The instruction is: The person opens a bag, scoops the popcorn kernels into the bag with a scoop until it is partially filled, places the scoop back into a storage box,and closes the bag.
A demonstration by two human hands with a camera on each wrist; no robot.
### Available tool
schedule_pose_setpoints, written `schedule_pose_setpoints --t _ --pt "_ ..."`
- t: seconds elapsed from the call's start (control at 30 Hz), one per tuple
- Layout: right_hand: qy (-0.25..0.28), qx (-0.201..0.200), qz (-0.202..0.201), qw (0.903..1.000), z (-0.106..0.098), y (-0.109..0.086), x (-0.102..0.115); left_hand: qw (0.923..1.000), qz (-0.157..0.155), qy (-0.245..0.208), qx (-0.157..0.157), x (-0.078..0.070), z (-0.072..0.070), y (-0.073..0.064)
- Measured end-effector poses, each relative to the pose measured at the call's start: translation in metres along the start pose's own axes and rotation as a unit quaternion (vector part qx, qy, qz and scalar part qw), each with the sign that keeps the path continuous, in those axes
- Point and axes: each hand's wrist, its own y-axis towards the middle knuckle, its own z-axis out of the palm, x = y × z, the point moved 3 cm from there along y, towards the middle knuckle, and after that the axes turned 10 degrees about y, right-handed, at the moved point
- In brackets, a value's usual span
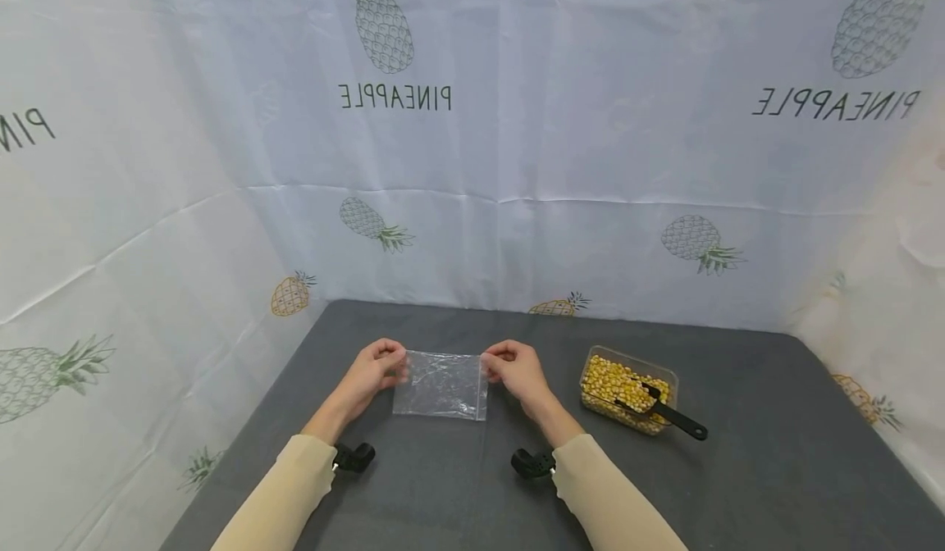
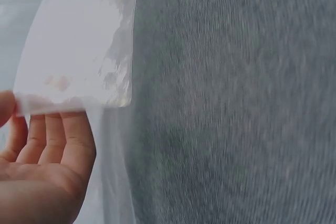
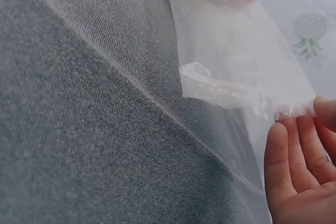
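Observation:
A clear plastic zip bag [image 1: 441, 387], flat and with nothing inside, is stretched between both hands over the dark cloth. My left hand [image 1: 375, 371] pinches its upper left corner between thumb and fingers. At the upper right corner, my right hand [image 1: 514, 371] pinches the bag the same way. In the left wrist view the bag [image 2: 79, 40] hangs from the thumb and fingertips of the left hand [image 2: 47, 161]. The right wrist view shows the bag [image 3: 231, 45] wrinkled near the right hand [image 3: 302, 161].
Right of the hands stands a clear plastic tub [image 1: 591, 395] of yellow corn kernels [image 1: 616, 380]. A black scoop [image 1: 675, 420] lies in it, its handle sticking out over the right rim. The grey tablecloth [image 1: 428, 485] ends at a pineapple-print curtain [image 1: 591, 149] behind and at the sides.

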Motion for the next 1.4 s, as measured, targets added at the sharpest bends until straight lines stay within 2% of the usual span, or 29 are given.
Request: schedule_pose_setpoints --t 0.23,0.4,0.63,1.03,1.23,1.4 --pt "0.063 0.031 0.053 0.9962 -0.005 -0.010 -0.002 0.9995 0.020 -0.024 -0.003 -0.005 0.011 -0.004" --pt "0.064 0.063 0.073 0.9932 -0.008 -0.017 -0.005 0.9976 0.035 -0.058 -0.012 -0.009 0.018 -0.005" --pt "0.054 0.082 0.061 0.9933 -0.012 -0.021 -0.009 0.9932 0.055 -0.100 -0.022 -0.012 0.031 -0.004" --pt "0.030 0.103 0.056 0.9927 -0.036 -0.035 0.004 0.9890 0.054 -0.135 -0.029 -0.018 0.053 -0.003" --pt "0.022 0.105 0.040 0.9935 -0.051 -0.042 0.015 0.9899 0.061 -0.126 -0.018 -0.020 0.066 -0.001" --pt "0.022 0.101 0.032 0.9941 -0.061 -0.046 0.024 0.9933 0.065 -0.092 -0.025 -0.024 0.073 -0.001"
